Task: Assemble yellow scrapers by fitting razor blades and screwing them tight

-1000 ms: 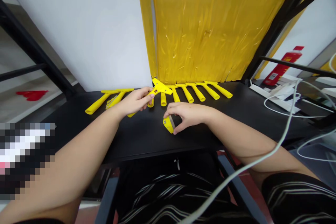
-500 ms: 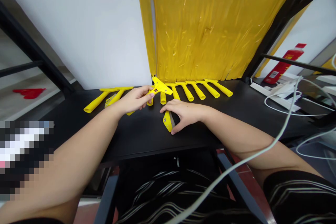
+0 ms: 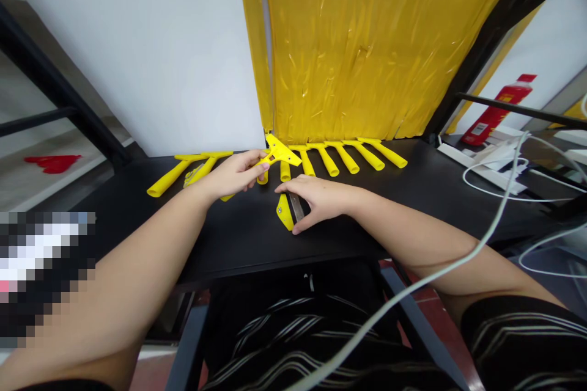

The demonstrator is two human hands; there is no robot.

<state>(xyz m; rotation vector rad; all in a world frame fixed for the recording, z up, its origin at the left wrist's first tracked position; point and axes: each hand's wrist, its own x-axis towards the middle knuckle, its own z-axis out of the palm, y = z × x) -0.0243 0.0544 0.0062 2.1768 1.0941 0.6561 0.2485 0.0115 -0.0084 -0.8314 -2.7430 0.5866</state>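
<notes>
My left hand [image 3: 232,176] is closed around the handle of a yellow scraper [image 3: 280,153], its wide, flat head pointing up and to the right. My right hand [image 3: 323,195] grips a yellow scraper head plate [image 3: 284,212] by its ends, between thumb and fingers, just above the black table [image 3: 257,238]. A screw shows on this plate, and a grey metal blade [image 3: 298,208] lies along its right side. Several yellow scraper handles [image 3: 369,156] lie in a row along the back edge. More handles [image 3: 167,180] lie left of my left hand, one with a metal-coloured piece beside it.
A yellow plastic curtain [image 3: 358,49] and a white panel [image 3: 174,61] rise behind the table. Black posts [image 3: 477,55] flank it. A red bottle [image 3: 498,110] stands at the right. A white cable [image 3: 440,269] crosses in front of my right forearm.
My right hand has moved slightly left with the scraper head plate and turned a little, so more of the blade shows. My left hand has stayed still with its scraper.
</notes>
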